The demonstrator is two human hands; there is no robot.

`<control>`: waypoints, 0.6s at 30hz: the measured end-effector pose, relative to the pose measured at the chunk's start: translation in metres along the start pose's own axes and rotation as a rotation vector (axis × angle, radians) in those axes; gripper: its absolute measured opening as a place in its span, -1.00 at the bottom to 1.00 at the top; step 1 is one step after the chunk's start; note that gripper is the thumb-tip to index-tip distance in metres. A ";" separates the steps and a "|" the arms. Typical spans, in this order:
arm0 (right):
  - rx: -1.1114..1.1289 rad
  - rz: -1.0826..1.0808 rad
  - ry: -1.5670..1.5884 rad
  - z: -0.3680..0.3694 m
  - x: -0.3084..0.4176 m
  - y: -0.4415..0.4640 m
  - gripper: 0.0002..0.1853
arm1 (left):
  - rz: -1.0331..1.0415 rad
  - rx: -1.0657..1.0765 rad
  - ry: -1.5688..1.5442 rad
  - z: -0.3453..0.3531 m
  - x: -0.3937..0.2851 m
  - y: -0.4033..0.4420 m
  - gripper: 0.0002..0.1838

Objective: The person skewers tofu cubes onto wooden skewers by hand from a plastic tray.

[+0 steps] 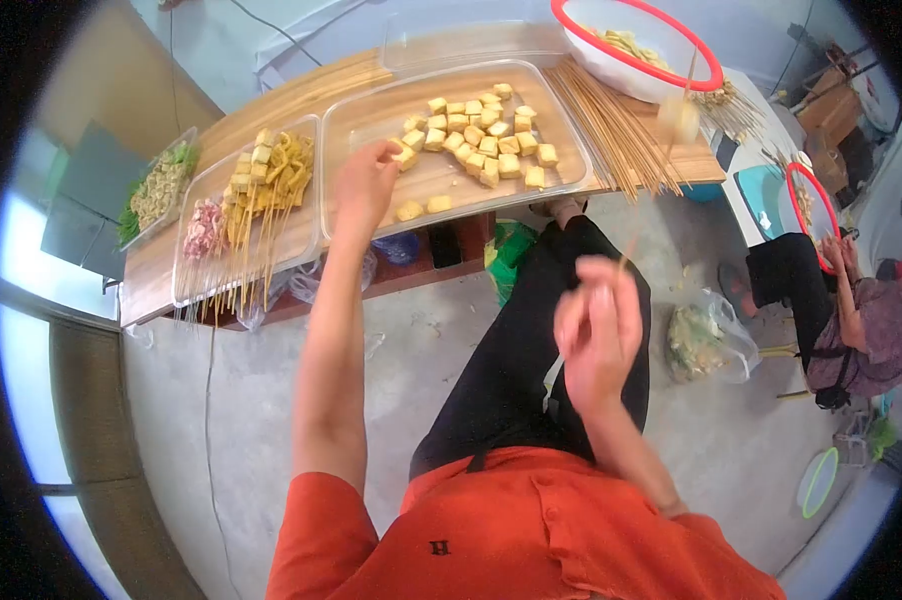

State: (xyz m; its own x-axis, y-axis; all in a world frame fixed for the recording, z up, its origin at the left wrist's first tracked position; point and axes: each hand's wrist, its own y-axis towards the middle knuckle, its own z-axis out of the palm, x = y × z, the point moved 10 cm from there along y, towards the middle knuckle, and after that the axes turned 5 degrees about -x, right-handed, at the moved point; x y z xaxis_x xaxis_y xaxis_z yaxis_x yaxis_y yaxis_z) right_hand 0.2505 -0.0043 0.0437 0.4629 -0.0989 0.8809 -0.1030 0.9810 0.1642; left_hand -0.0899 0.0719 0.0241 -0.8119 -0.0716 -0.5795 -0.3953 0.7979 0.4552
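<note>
My left hand (368, 185) reaches over a clear plastic tray (356, 150), its fingertips closed on a yellowish tofu cube (403, 155) at the left of a loose pile of tofu cubes (486, 130). In front of my body, my right hand (601, 335) is closed on the lower end of a thin wooden skewer (626, 252). Motion smears the skewer, which slants up and right, and a pale tofu cube (679, 120) shows blurred on its upper part. Two more cubes lie near the tray's front edge.
Bare skewers (611, 125) lie right of the tray, below a red-rimmed basket (571, 10). A tray of filled skewers (271, 190) and a tray with greens (161, 185) stand left. A seated person (866, 310) works at the right. A plastic bag (706, 340) sits on the floor.
</note>
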 end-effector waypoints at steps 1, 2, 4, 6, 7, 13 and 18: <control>-0.010 0.025 -0.066 -0.019 -0.009 -0.020 -0.73 | -0.007 0.001 -0.004 0.004 0.003 0.002 -0.78; -0.054 0.094 -0.171 -0.039 -0.013 -0.041 -0.75 | 0.100 -0.028 0.084 0.005 -0.006 0.002 -0.74; -0.117 0.179 -0.347 -0.089 -0.020 -0.082 -0.76 | 0.213 -0.057 0.168 0.005 -0.020 0.005 -0.70; -0.165 0.159 -0.487 -0.135 -0.013 -0.110 -0.75 | 0.131 0.116 0.333 0.020 -0.021 0.008 -0.66; -0.180 0.154 -0.536 -0.148 -0.006 -0.118 -0.75 | 0.129 0.119 0.329 0.021 -0.025 0.007 -0.66; -0.106 0.206 -0.605 -0.141 -0.005 -0.091 -0.74 | 0.183 0.116 0.575 0.036 -0.021 0.010 -0.67; 0.147 0.214 -0.464 -0.057 -0.010 -0.026 -0.71 | -0.182 0.281 -0.070 0.035 -0.006 0.025 -0.69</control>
State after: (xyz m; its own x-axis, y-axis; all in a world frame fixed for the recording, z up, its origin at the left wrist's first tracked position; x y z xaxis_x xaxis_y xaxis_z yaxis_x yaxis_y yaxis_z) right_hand 0.2986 -0.0196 0.0054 -0.0165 0.0051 0.9999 -0.2901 0.9569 -0.0097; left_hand -0.0800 0.1131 0.0158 -0.7036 -0.1948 -0.6834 -0.3893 0.9102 0.1413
